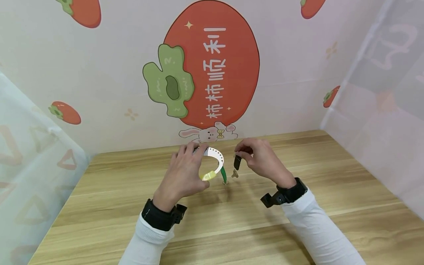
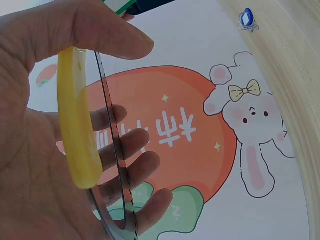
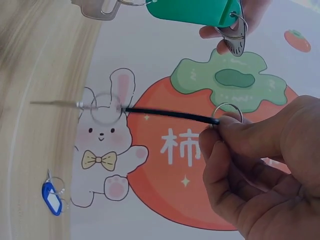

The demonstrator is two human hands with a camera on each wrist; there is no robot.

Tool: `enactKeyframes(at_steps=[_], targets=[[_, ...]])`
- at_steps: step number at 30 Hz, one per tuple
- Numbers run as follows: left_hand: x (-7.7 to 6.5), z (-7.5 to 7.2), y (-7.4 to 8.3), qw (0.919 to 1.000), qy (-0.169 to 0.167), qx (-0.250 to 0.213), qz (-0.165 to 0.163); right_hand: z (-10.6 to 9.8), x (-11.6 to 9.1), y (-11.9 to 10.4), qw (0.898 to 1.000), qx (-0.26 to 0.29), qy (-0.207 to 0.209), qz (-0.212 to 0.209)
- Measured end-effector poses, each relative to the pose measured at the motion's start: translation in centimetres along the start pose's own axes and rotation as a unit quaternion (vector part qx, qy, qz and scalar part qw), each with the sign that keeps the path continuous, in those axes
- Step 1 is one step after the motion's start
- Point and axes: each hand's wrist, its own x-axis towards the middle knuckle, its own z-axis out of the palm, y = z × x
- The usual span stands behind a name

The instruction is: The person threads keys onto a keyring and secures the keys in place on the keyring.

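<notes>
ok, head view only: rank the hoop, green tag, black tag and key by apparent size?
1. Hoop, even with the left hand partly covering it
2. Green tag and black tag: too close to rank
3. Key below the black tag, smallest

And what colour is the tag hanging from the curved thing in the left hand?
The tag is green; it shows best in the right wrist view.

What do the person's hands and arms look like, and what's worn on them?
The left hand and right hand are ungloved. The left sleeve and right sleeve are white, with close-fitting cuffs. The left wristband and right wristband are black, each with a small black attachment.
</notes>
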Motion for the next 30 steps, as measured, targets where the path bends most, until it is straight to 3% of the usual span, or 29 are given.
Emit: enactKeyframes(at_steps=[7, 30], targets=[[0.02, 0.04, 0.03, 1.0000, -0.001, 0.002, 0.000, -0.05, -0.17, -0.03, 0.999, -0.021, -0.007, -0.025], [0.07, 0.15, 0.11, 1.0000, -0.002, 0.001, 0.002, -0.15, 0.00, 0.12, 0.999, -0.036, -0.011, -0.030]])
